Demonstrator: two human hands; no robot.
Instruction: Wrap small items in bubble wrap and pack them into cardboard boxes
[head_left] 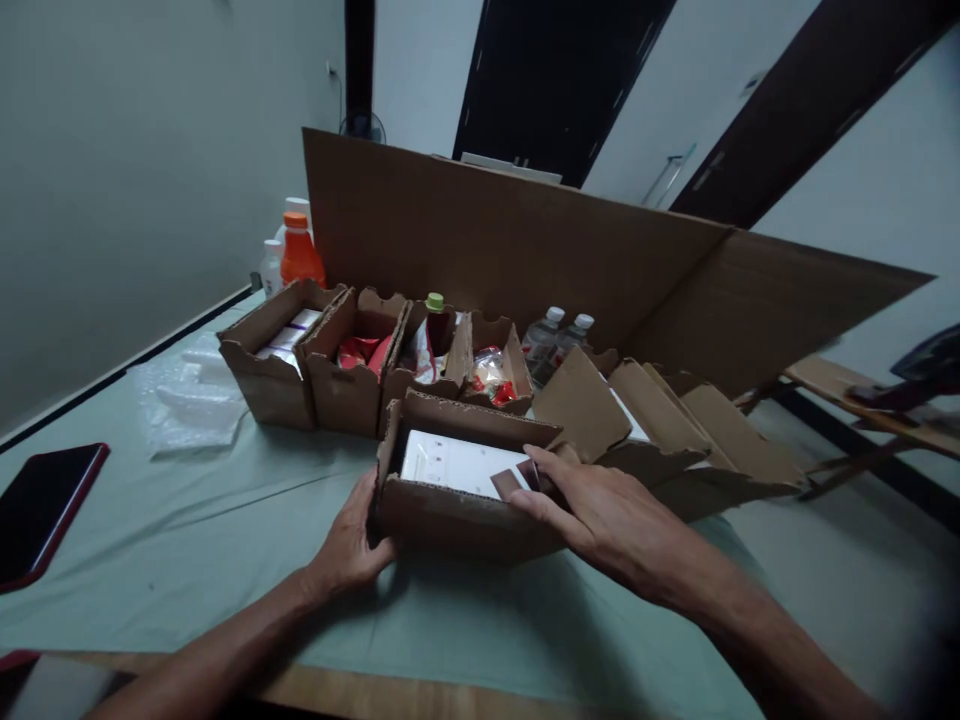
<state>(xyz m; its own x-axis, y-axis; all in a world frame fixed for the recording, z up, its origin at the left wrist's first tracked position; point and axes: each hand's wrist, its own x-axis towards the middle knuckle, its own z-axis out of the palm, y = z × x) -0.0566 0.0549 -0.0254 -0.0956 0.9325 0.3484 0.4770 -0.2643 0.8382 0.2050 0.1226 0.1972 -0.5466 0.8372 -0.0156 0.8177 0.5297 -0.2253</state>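
A cardboard bin point(465, 525) with an open top stands crosswise in front of me. Inside it lies a flat white box point(457, 462) with brown squares printed near its right end. My left hand point(351, 535) grips the bin's left end, thumb along the front and fingers partly hidden behind the end wall. At the other end, my right hand point(592, 505) has its thumb and index finger closed around the right end of the white box, close to the bin's rim. The remaining right fingers are mostly out of sight.
Behind stand several cardboard bins point(345, 400) holding packets and small boxes; more tilted bins point(675, 430) sit at right. An orange bottle point(300, 255), clear bottles point(553, 345), and a tall cardboard panel point(487, 230) are farther back. Bubble wrap point(187, 400) and a tablet point(49, 510) lie left.
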